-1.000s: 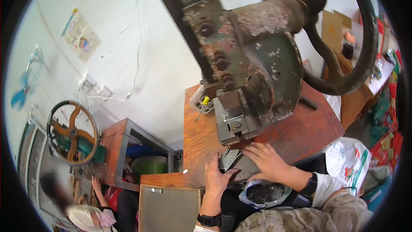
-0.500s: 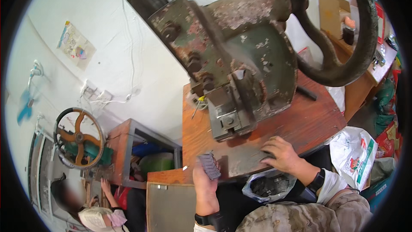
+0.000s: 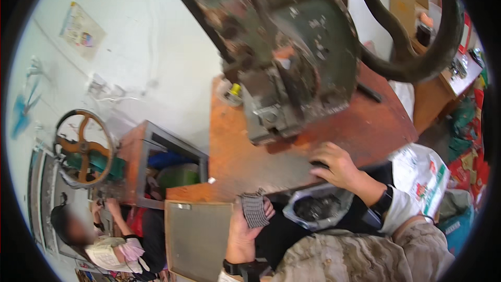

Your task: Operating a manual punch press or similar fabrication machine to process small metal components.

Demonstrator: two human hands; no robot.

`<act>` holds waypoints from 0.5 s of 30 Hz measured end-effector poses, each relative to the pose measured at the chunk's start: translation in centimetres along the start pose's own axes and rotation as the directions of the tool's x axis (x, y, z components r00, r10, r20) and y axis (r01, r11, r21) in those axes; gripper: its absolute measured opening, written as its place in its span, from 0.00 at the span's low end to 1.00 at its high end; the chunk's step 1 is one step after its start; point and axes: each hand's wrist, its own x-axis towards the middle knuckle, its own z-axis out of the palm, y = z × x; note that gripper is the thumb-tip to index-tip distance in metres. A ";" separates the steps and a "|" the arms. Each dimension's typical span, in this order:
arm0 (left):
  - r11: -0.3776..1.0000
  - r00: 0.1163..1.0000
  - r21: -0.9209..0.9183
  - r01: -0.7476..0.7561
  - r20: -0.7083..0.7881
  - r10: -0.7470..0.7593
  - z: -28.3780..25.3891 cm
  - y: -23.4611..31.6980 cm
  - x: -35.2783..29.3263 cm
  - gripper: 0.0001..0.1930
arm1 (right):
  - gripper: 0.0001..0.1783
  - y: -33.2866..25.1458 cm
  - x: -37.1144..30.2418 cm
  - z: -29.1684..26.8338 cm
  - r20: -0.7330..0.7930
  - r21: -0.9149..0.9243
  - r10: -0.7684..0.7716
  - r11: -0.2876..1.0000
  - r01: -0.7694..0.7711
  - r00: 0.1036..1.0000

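My left hand [image 3: 243, 230] is closed around a stack of small dark-grey ribbed pieces [image 3: 254, 211], held above my lap. Over the front part of the wooden table, my right hand [image 3: 336, 166] has its fingers curled about a small dark piece [image 3: 319, 164], whose shape is mostly hidden. Beyond both hands stands a heavy, worn green hand press [image 3: 313, 42], its metal die block [image 3: 269, 115] low over the tabletop. An open plastic bag [image 3: 323, 206] full of dark pieces lies in my lap, below my right hand.
The press's big curved handwheel [image 3: 417, 70] reaches out at the right. A dark bar [image 3: 369, 92] lies on the wooden table [image 3: 381, 120]. A white printed bag [image 3: 420, 175] sits at the right. At the left, a co-worker [image 3: 112, 245] works by another wheel [image 3: 83, 149].
My view has shifted, so the press sits higher in the picture. My left hand has turned the stack so its ribbed face shows more. My right hand stays near the table's front edge.
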 end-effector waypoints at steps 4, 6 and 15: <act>0.725 0.958 0.627 0.284 -0.222 -0.183 -2.7 -5.6 0.8 0.27 | 0.15 -0.7 0.4 0.1 0.070 0.076 0.053 0.995 -0.058 0.996; 0.419 0.946 0.848 0.323 -0.281 -0.161 -4.6 -8.7 2.8 0.30 | 0.15 -1.2 1.2 0.8 0.063 0.090 0.058 0.994 -0.064 0.996; 0.182 0.572 0.969 0.165 -0.245 0.783 -16.5 -0.6 -3.7 0.12 | 0.14 -2.0 0.1 0.2 0.061 -0.101 0.050 0.994 -0.043 0.997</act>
